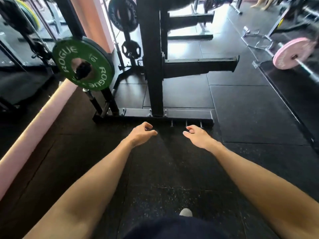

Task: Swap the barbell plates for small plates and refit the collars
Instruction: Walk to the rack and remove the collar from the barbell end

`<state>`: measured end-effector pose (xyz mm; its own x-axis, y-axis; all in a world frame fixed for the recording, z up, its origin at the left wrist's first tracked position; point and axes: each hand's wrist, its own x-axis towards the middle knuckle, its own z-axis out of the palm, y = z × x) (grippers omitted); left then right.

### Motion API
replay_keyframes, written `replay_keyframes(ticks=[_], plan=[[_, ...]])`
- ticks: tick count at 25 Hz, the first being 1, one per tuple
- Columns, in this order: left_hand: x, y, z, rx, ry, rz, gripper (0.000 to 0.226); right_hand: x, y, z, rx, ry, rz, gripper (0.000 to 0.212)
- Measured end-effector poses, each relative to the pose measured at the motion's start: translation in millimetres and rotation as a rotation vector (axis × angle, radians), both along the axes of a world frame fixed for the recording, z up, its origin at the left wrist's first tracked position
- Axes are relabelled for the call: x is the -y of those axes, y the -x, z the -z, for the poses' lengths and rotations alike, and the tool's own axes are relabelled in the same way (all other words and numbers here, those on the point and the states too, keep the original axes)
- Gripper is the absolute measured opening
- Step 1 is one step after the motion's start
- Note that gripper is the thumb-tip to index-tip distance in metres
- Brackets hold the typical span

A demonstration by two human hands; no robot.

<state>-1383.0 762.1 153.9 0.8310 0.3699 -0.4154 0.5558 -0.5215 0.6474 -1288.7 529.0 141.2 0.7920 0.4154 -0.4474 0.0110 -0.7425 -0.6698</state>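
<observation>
A green Rogue 10 plate [82,63] hangs on a storage peg at the left of the black rack. Above and behind it a large black plate [123,13] and a small black grip plate [131,49] sit on other pegs. Far right, a pink plate [291,53] is on a barbell [309,70] whose sleeve end points toward me. My left hand [142,133] and my right hand [198,136] are both held out over the floor in front of the rack base, fingers loosely curled and apart, holding nothing. No collar is visible.
The black rack upright [152,57] stands straight ahead with a horizontal arm [202,66] jutting right and a base bar [155,119] on the floor. A mirror [19,54] and pink ledge [34,126] run along the left. Black rubber flooring [172,169] lies underfoot.
</observation>
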Motion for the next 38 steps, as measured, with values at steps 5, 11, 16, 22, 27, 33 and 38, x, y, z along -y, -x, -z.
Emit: replay_keyframes(ticks=[5, 11, 16, 22, 27, 33, 38], plan=[[-36, -98, -117, 0.26, -0.081, -0.035, 0.042, -44, -93, -114, 0.326, -0.143, -0.025, 0.048], [-60, -175, -241, 0.59, -0.133, -0.132, 0.031, -57, -175, -250, 0.614, -0.273, -0.034, 0.046], [-84, -228, -320, 0.77, -0.143, -0.175, 0.04, -75, -221, -338, 0.767, -0.343, -0.073, 0.049], [-130, -299, -371, 0.852, -0.175, -0.128, 0.043, -120, -286, -397, 0.89, -0.364, -0.03, 0.048], [-159, -378, -387, 0.854, -0.19, -0.065, 0.037, -156, -355, -413, 0.92, -0.308, 0.033, 0.046], [-164, -458, -374, 0.793, -0.189, 0.017, 0.037, -188, -421, -411, 0.876, -0.205, 0.018, 0.046], [-161, -493, -374, 0.782, -0.119, 0.04, 0.048, -218, -442, -404, 0.872, -0.154, 0.0, 0.043]])
